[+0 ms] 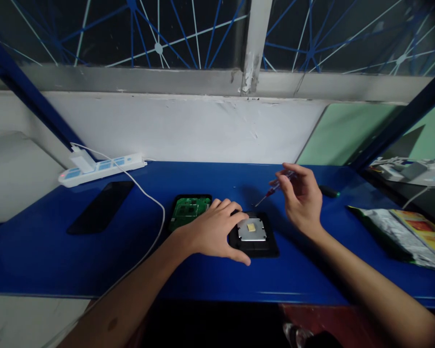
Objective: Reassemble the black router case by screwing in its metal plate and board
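Observation:
My left hand (217, 229) spans the left part of a black plastic casing half (271, 249), its index finger near the far edge and its thumb at the near edge. Inside that casing half sits a silvery metal plate (244, 233) with a small pale yellow square pad (251, 227) in its middle. My right hand (304, 198) pinches the see-through, reddish handle of a screwdriver (270, 192). The metal shaft slants down to the left, its tip just past the casing's far edge. Partly behind my left hand lies another black casing half holding a green circuit board (186, 210).
A dark phone-like slab (99, 208) lies at left, near a white power strip (105, 166) with a plugged-in charger. Its white cable (155, 200) crosses the blue table (217, 285). At right are a dark green-tipped tool (329, 191) and a shiny packet (402, 237).

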Demonstrator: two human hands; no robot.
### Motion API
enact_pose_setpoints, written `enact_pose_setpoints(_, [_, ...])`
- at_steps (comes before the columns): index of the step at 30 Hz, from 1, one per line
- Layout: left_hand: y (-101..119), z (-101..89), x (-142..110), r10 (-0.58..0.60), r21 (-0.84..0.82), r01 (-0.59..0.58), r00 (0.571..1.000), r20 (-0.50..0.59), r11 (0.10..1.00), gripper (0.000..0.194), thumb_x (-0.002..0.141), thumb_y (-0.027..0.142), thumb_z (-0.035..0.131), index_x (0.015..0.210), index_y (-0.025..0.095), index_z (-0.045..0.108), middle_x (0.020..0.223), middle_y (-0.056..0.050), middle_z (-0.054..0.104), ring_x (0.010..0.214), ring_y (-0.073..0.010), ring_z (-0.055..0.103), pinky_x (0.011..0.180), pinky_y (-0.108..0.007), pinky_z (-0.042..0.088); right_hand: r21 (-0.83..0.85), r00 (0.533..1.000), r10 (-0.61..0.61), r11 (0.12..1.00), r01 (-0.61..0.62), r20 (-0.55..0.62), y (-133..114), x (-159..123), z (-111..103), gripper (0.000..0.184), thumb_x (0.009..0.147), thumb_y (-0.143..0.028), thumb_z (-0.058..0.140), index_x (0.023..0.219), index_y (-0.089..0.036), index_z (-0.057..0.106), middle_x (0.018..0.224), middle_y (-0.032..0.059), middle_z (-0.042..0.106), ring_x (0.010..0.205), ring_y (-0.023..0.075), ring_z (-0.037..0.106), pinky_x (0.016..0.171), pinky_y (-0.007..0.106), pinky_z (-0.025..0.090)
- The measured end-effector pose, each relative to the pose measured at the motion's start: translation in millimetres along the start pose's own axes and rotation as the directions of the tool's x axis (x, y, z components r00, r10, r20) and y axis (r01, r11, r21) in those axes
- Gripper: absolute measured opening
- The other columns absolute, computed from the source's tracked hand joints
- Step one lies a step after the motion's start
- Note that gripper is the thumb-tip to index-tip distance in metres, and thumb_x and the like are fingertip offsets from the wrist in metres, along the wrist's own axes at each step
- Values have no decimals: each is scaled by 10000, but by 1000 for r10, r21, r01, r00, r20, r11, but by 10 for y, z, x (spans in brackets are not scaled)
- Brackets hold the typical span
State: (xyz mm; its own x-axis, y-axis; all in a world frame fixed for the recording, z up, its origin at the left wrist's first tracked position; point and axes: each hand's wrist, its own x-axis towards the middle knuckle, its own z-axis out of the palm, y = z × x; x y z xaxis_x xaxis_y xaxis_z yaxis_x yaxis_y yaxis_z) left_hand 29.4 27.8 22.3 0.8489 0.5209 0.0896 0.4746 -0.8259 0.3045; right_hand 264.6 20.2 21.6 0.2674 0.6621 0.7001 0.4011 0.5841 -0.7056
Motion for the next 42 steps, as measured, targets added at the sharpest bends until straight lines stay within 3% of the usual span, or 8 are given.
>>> enact_pose_setpoints(6, [-56, -57, 26, -58, 4, 59, 996, -75, 998, 735, 819, 802, 570, 1268, 222, 593, 1349, -95, 560, 1219, -306, 494, 1044, -453, 354, -7, 994, 84, 996, -84, 71, 98, -58, 49, 202, 910, -316, 662, 1092, -246, 607, 995, 27, 709, 846, 188, 767, 808, 367, 632])
enact_pose_setpoints(13, [-70, -22, 45, -3, 42, 8, 994, -113, 999, 693, 902, 759, 496, 1372, 253, 558, 1454, -74, 532, 1334, -292, 430, 1104, -460, 330, -42, 983, 101, 994, -96, 154, 114, -118, 95, 192, 914, -309, 645, 1085, -231, 606, 1008, 40, 719, 884, 190, 760, 818, 374, 633])
enact_pose_setpoints(20, [-92, -20, 68, -43, 55, 49, 994, -105, 997, 630, 989, 684, 398, 1365, 205, 560, 1403, -85, 585, 1291, -278, 468, 1059, -439, 354, 42, 998, 53, 998, -55, 31, 54, -52, 67, 175, 916, -303, 656, 1061, -241, 581, 976, 18, 698, 844, 189, 774, 785, 351, 636])
enact_pose_setpoints(26, [-139, -79, 50, -88, 68, 100, 984, -157, 993, 561, 1010, 646, 396, 1337, 223, 564, 1365, -84, 596, 1252, -283, 491, 1043, -460, 356, -17, 999, 22, 1000, -22, -47, 46, 20, 8, 234, 916, -318, 658, 1122, -256, 566, 911, 14, 678, 716, 151, 718, 685, 329, 621])
enact_pose_setpoints(31, [-39, -82, 27, -87, 50, 93, 990, -110, 994, 618, 888, 700, 575, 1257, 206, 614, 1210, -81, 633, 1100, -280, 553, 999, -440, 378, -69, 1000, 9, 998, -9, 6, 38, -18, -13, 248, 933, -317, 626, 1170, -275, 566, 815, -14, 638, 570, 124, 626, 506, 296, 545])
enact_pose_setpoints(35, [55, -16, -2, -8, 45, 12, 995, -97, 999, 893, 690, 836, 655, 1335, 224, 567, 1306, -107, 577, 1167, -326, 518, 1046, -472, 357, -108, 997, 9, 994, -1, 73, 9, -46, -19, 219, 929, -315, 627, 1140, -269, 595, 859, -1, 652, 582, 124, 630, 516, 299, 547])
enact_pose_setpoints(42, [84, 50, -9, 21, 83, -19, 999, -34, 996, 957, 703, 831, 649, 1387, 174, 523, 1362, -140, 555, 1218, -353, 495, 1047, -476, 349, 28, 986, 14, 999, -19, 164, -42, -148, -65, 216, 948, -239, 598, 1160, -273, 578, 908, -2, 682, 626, 123, 684, 593, 305, 604])
